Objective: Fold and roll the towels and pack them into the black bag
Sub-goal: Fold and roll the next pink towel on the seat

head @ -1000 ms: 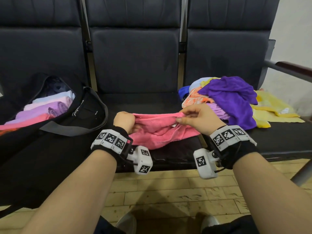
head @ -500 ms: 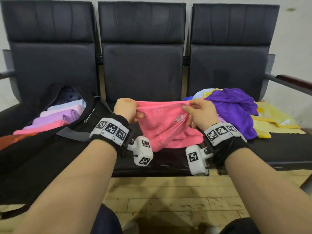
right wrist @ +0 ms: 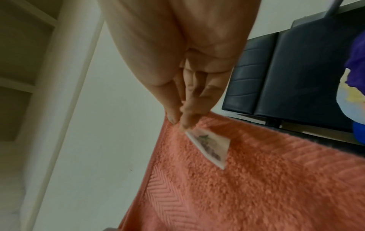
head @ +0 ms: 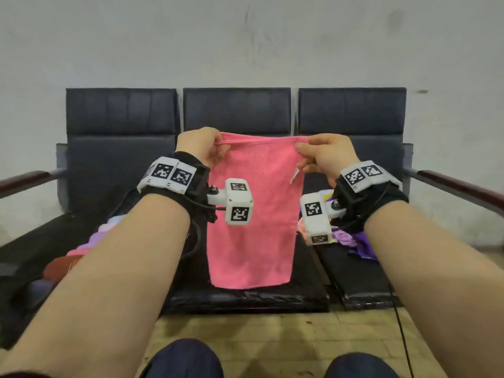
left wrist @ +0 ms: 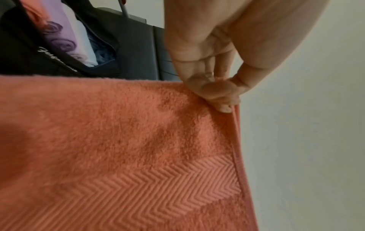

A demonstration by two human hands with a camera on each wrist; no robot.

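A pink towel [head: 253,214] hangs flat in the air in front of the middle seat, its lower edge near the seat's front. My left hand [head: 207,148] pinches its top left corner [left wrist: 227,107]. My right hand [head: 313,154] pinches the top right corner [right wrist: 177,123], just above a small white label [right wrist: 211,148]. The black bag [left wrist: 23,59] lies open on the left seat with several rolled towels [left wrist: 59,39] inside; in the head view my left forearm hides most of it, with only the rolls [head: 90,241] showing.
A row of three dark seats [head: 237,110] stands against a pale wall, with armrests [head: 24,178] at both ends. Loose purple towels [head: 354,241] lie on the right seat behind my right wrist. The floor below is wooden [head: 272,336].
Both hands have lifted the pink towel off the seat and spread it, so it now hangs open at full length. The view has tilted up toward the wall.
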